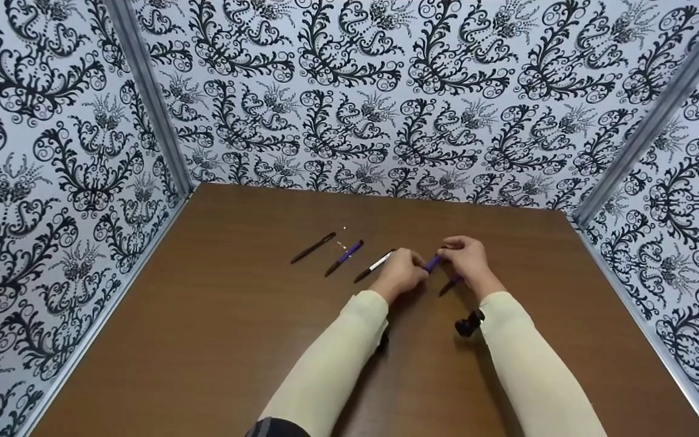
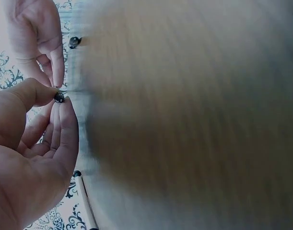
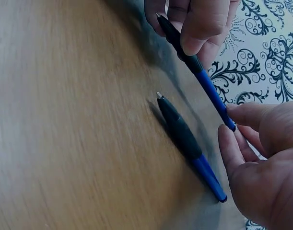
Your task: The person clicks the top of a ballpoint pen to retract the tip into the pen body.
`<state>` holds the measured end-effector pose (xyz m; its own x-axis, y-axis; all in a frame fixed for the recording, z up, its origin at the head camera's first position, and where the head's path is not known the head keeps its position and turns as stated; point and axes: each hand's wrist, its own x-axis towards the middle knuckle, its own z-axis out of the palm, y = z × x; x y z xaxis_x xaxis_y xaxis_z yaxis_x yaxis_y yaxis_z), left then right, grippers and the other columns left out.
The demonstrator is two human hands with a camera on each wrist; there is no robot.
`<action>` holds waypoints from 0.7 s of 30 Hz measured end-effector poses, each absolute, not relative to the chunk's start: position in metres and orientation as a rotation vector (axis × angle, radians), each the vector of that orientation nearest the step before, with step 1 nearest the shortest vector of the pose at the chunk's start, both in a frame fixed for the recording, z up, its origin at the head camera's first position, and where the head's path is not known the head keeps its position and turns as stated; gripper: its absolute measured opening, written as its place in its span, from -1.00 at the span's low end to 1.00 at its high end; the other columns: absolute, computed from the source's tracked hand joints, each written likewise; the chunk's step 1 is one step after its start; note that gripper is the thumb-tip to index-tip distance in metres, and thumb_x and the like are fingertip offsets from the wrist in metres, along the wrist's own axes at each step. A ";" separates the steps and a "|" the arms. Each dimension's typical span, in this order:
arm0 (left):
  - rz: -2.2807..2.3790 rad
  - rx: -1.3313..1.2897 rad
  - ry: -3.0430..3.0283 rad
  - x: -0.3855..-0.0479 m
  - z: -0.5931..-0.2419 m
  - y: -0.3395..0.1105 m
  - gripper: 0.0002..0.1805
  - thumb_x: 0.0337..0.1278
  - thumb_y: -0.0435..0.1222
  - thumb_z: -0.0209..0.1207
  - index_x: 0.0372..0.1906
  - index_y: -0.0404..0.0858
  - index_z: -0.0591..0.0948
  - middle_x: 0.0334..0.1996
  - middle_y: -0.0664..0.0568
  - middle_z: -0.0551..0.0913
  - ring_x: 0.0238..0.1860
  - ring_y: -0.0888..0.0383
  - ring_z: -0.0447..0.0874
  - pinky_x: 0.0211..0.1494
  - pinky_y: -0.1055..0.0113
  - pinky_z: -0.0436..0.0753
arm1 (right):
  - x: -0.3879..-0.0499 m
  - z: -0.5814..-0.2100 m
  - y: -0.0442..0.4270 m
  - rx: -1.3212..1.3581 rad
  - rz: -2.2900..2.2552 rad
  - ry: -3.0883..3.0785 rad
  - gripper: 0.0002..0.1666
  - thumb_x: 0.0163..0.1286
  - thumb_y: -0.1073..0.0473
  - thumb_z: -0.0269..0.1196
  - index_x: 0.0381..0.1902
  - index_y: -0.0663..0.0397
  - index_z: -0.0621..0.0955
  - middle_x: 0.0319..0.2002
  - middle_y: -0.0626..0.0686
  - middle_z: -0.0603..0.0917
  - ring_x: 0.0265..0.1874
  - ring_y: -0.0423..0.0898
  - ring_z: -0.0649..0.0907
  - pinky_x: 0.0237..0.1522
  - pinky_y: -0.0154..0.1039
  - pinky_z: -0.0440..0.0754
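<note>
five pens and two hands at a brown table (image 1: 216, 328); any print on the pens is too small to read. one blue pen with a dark grip (image 3: 211, 89) is held between the hands, at about four o'clock from the middle of the head view. the left hand (image 1: 402, 271) pinches its dark grip near the tip, thumb against fingers, the gap closed to the pen's thickness. the right hand (image 1: 469, 258) pinches its blue end between thumb and fingertip, just as narrowly.

four pens lie on the table. three are in a slanted row towards nine o'clock from the held pen: one black pen (image 1: 313, 247) farthest, one blue-and-black pen (image 1: 344, 258), then one white-and-black pen (image 1: 376, 265) beside the left hand. the fourth, a second dark-gripped blue pen (image 3: 186, 139), lies at five o'clock, partly hidden by the right hand in the head view.
</note>
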<state>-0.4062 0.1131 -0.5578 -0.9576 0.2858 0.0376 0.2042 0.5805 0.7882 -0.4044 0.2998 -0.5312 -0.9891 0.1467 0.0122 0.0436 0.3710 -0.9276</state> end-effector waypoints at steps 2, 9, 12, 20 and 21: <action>1.370 0.435 2.698 -0.403 -0.553 0.110 -0.87 0.23 -0.35 0.49 -0.15 -0.12 0.91 -0.25 0.20 0.84 -0.25 0.27 0.74 -0.14 0.37 0.72 | -0.404 -0.528 0.299 -0.167 1.717 -2.502 -0.51 0.53 0.36 0.42 0.34 0.49 0.63 0.19 0.36 0.73 -0.07 -0.12 0.73 -0.08 -0.36 0.67; 1.430 0.378 2.625 -0.386 -0.532 0.103 -0.83 0.36 -0.35 0.44 -0.02 -0.16 0.88 -0.24 0.17 0.82 -0.26 0.25 0.73 -0.12 0.28 0.74 | -0.404 -0.523 0.298 -0.155 1.735 -2.457 -0.50 0.53 0.36 0.42 0.33 0.52 0.62 0.20 0.40 0.73 -0.09 -0.18 0.73 -0.08 -0.44 0.65; 1.448 0.348 2.601 -0.385 -0.532 0.103 -0.84 0.39 -0.35 0.44 -0.02 -0.13 0.87 -0.27 0.21 0.79 -0.27 0.28 0.72 -0.12 0.30 0.73 | -0.403 -0.520 0.299 -0.155 1.735 -2.459 -0.50 0.54 0.35 0.42 0.34 0.50 0.63 0.20 0.38 0.73 -0.08 -0.17 0.73 -0.06 -0.41 0.66; 1.500 0.428 2.620 -0.384 -0.531 0.099 -0.85 0.35 -0.39 0.45 -0.06 -0.15 0.86 -0.30 0.20 0.80 -0.28 0.29 0.72 -0.16 0.35 0.71 | -0.400 -0.514 0.297 -0.133 1.760 -2.393 -0.57 0.51 0.35 0.44 0.27 0.43 0.68 0.05 0.22 0.79 -0.16 -0.25 0.71 0.05 -0.26 0.72; 1.513 0.439 2.621 -0.384 -0.530 0.099 -0.85 0.36 -0.39 0.45 -0.05 -0.16 0.86 -0.29 0.20 0.81 -0.28 0.30 0.72 -0.16 0.36 0.70 | -0.400 -0.513 0.296 -0.130 1.760 -2.374 -0.58 0.51 0.36 0.44 0.25 0.43 0.69 0.02 0.19 0.79 -0.17 -0.25 0.70 0.05 -0.25 0.72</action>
<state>-0.3839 0.0992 -0.5304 -0.9554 0.2868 0.0703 0.2044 0.4704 0.8584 -0.4000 0.2960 -0.5126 -0.9795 0.1782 0.0944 -0.0385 0.2940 -0.9550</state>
